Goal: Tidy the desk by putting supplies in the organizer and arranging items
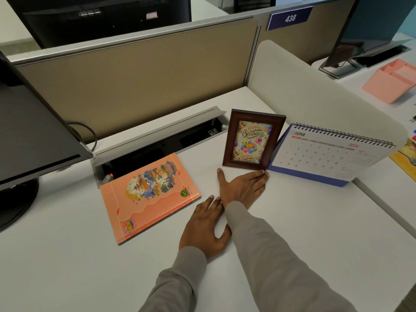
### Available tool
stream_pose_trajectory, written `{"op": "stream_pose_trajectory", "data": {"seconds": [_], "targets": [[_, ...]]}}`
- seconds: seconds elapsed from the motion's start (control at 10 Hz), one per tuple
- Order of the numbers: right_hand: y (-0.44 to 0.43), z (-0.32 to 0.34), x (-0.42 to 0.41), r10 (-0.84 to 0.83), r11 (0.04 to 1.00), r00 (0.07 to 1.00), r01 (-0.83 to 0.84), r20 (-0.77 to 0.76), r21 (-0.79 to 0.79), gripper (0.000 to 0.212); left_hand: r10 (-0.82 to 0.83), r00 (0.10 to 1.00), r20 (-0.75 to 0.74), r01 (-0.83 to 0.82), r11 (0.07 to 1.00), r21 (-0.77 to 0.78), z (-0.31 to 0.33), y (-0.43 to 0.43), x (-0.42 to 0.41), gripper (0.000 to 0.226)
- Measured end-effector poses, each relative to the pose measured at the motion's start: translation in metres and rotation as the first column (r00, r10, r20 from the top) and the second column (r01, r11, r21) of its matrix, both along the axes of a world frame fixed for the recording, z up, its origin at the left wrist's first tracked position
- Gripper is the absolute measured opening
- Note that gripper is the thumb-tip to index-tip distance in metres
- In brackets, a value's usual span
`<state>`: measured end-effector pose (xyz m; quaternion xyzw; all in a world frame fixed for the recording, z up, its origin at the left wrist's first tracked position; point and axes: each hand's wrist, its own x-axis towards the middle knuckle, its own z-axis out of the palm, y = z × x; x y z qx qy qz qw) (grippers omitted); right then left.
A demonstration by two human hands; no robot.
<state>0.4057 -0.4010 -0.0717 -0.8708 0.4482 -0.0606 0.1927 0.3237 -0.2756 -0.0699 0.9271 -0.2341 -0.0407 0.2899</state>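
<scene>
Two hands lie flat on the desk (292, 233), nothing gripped: right hand (243, 188) is palm down just in front of the photo frame (253, 140), fingers straight, tips touching the frame's lower right corner; left hand (207, 226) is also spread flat, nearer the camera than the frame, partly under the right sleeve. Step looks like squaring up the frame: nudge low on its base edge with straight fingers, slowly, since it stands upright and a push higher up would likely tip it. Desk calendar (324, 154) stands right of the frame, touching or just beside, cannot tell, so there is little room to slide that way. Orange notebook (149, 197) lies flat and skewed, left of the frame. Open cable tray (157, 136) sits behind-left of the frame, a gap to avoid. Pink organizer (391, 79) is far right of the frame, past the divider (315, 97), well apart; its contents cannot be seen
</scene>
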Motion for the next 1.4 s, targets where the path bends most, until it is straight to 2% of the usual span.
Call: {"op": "stream_pose_trajectory", "data": {"seconds": [0.6,0.8,1.0,1.1,1.2,1.3,1.4], "targets": [[0.0,0.009,0.01,-0.047,0.998,0.998,0.048,-0.046,0.03,0.138,-0.002,1.0,-0.028,0.002,1.0,0.005,-0.001,0.001,-0.001,0.07],[0.0,0.011,0.009,-0.039,0.997,0.999,0.04,-0.01,0.071,0.141,0.003,1.0,-0.009,-0.003,1.0,0.001,-0.003,0.001,-0.001,0.068],[-0.007,0.008,0.002,-0.054,0.988,0.991,0.035,0.12,0.15,0.135,-0.004,1.0,0.025,0.003,1.0,0.018,-0.006,0.001,-0.001,0.067],[-0.004,0.007,-0.009,-0.011,0.99,0.988,-0.011,0.157,0.142,0.119,-0.037,0.999,-0.01,0.037,0.999,0.002,-0.005,0.003,-0.002,0.067],[0.001,0.007,-0.024,0.068,0.99,0.971,-0.094,0.229,0.104,0.087,-0.015,0.994,-0.109,0.001,0.992,-0.128,0.003,0.008,-0.004,0.062],[0.011,0.009,-0.041,0.172,0.973,0.938,-0.21,0.302,0.099,0.054,0.077,0.989,-0.128,-0.101,0.975,-0.197,0.008,0.025,-0.007,0.058],[0.027,0.013,-0.056,0.294,0.889,0.851,-0.411,0.434,0.203,0.03,0.146,0.989,-0.037,-0.15,0.973,-0.175,0.023,0.052,-0.014,0.058]]}}
